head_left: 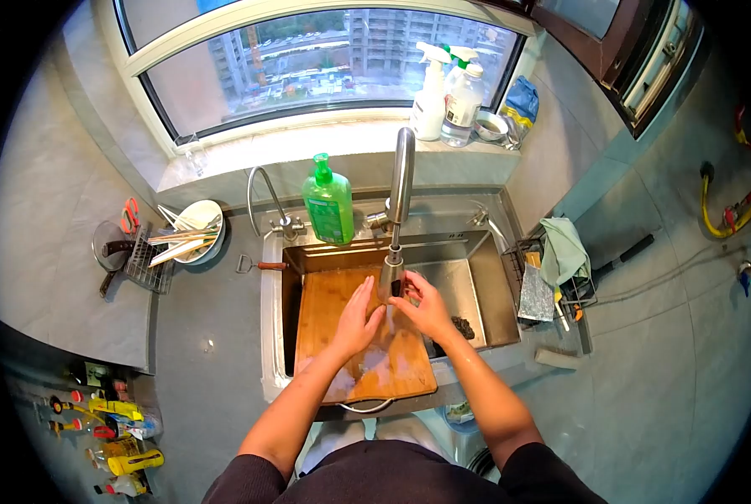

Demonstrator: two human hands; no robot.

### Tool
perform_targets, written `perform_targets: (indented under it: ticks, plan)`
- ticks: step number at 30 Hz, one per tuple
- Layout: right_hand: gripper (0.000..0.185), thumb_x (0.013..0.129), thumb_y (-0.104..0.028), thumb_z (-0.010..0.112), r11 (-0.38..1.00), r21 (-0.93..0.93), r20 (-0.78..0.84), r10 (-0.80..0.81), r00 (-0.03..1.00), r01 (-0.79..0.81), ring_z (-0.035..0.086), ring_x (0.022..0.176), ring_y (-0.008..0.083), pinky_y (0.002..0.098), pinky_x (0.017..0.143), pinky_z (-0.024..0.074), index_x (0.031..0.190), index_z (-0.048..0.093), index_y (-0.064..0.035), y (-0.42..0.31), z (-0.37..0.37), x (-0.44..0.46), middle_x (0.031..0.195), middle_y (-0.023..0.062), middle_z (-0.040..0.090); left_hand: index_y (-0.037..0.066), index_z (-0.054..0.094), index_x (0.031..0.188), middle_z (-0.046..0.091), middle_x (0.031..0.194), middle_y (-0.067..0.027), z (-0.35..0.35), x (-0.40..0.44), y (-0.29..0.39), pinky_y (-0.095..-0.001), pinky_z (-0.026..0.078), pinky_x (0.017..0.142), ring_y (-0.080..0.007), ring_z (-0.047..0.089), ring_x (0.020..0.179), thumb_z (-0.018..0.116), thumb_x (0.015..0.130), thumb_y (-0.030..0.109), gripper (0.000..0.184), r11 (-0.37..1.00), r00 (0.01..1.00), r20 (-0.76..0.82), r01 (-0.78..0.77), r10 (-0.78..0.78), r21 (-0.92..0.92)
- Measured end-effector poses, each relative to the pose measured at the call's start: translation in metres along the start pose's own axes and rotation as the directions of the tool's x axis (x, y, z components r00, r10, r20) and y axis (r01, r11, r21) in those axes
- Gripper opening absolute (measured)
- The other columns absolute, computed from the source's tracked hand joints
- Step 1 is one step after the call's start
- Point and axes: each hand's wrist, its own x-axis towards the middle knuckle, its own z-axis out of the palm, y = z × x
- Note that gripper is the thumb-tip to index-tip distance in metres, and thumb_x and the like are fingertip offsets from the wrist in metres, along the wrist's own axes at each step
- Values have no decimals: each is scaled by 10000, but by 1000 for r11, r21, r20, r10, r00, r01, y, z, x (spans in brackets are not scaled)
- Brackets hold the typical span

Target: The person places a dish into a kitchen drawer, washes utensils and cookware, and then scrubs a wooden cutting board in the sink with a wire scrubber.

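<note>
A wooden cutting board (333, 307), wet with some suds, lies across the left part of the sink (497, 298). The metal spray head (391, 267) of the tap hangs over the board on a short length of hose below the spout. Around its lower end, by a dark part, curl the thumb and fingers of my right hand (426, 309); some fingertips are hidden. My left hand (354, 326) is open just left of the spray head, fingers stretched forward above the board.
A green soap bottle (328, 206) stands behind the sink, near a thin curved tap (262, 197). A peeler (262, 265) lies at the left rim. Bowl and chopsticks (197, 231) sit left; a wire rack with a cloth (564, 252) stands right. Spray bottles (430, 97) line the sill.
</note>
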Motion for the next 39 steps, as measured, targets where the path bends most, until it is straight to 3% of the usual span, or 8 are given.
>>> perform_targets:
  ticks: [9, 16, 21, 23, 26, 31, 32, 39]
  plan:
    - [457, 908, -49, 704, 973, 183, -157, -110, 981, 138, 580, 1147, 157, 324, 1010, 460, 1316, 509, 16, -26, 25, 27, 1228, 74, 596, -11, 400, 1477, 484, 1467, -228, -28, 26, 16, -438, 333, 1159, -425, 411, 1392, 618, 950, 134, 588, 995, 995, -42, -94, 93, -16]
    - [462, 873, -27, 635, 852, -485, -387, -412, 825, 198, 557, 1176, 370, 415, 1015, 448, 1319, 518, 12, -71, 41, -12, 1241, 209, 554, 14, 395, 1493, 441, 1516, -195, -55, 36, 24, -433, 301, 1181, -410, 379, 1420, 566, 938, 64, 582, 988, 992, 11, -122, 123, -96]
    - [499, 905, 6, 536, 899, -327, -190, -365, 911, 292, 525, 1257, 401, 423, 1069, 418, 1401, 484, 29, -74, 78, 14, 1366, 248, 514, 8, 395, 1492, 435, 1509, -226, -59, 45, -4, -426, 300, 1185, -400, 384, 1418, 535, 920, 21, 589, 990, 994, -37, -103, 100, -92]
    - [532, 918, -12, 532, 917, -316, -226, -323, 919, 244, 514, 1284, 397, 421, 1096, 401, 1438, 431, 46, -44, 108, 40, 1410, 256, 488, -11, 392, 1485, 435, 1500, -246, -54, 47, -34, -426, 304, 1186, -394, 394, 1412, 523, 908, 2, 592, 992, 997, -53, -66, 61, -106]
    - [543, 948, -62, 554, 1000, 26, -382, 22, 924, -13, 535, 1295, 328, 384, 1052, 446, 1463, 410, 31, 11, 147, 87, 1411, 244, 517, -22, 378, 1485, 433, 1503, -243, -57, 48, -73, -428, 311, 1184, -388, 399, 1409, 531, 894, -3, 611, 998, 1000, -18, 15, -17, -62]
    - [489, 953, -159, 606, 967, -94, -510, 158, 846, -237, 635, 1111, 282, 377, 959, 505, 1382, 481, 41, 32, 151, 159, 1267, 205, 620, -12, 375, 1490, 418, 1517, -237, -74, 55, -91, -427, 306, 1187, -388, 384, 1419, 541, 898, 8, 615, 999, 999, 23, 24, -24, -25]
    - [470, 943, -163, 601, 960, -109, -497, 171, 851, -256, 622, 1093, 334, 408, 920, 520, 1338, 490, 66, 22, 144, 164, 1250, 236, 585, -6, 373, 1493, 415, 1519, -235, -76, 55, -91, -427, 305, 1188, -389, 380, 1421, 543, 900, 11, 617, 999, 999, 27, 35, -35, -26]
    - [370, 1038, -349, 528, 902, 291, -213, 387, 897, -320, 590, 1036, 122, 289, 856, 468, 1305, 580, -98, -40, 73, 134, 1121, 21, 639, -8, 353, 1508, 396, 1542, -219, -74, 65, -76, -384, 287, 1193, -348, 359, 1449, 541, 911, 8, 626, 997, 996, 88, 15, -8, -80]
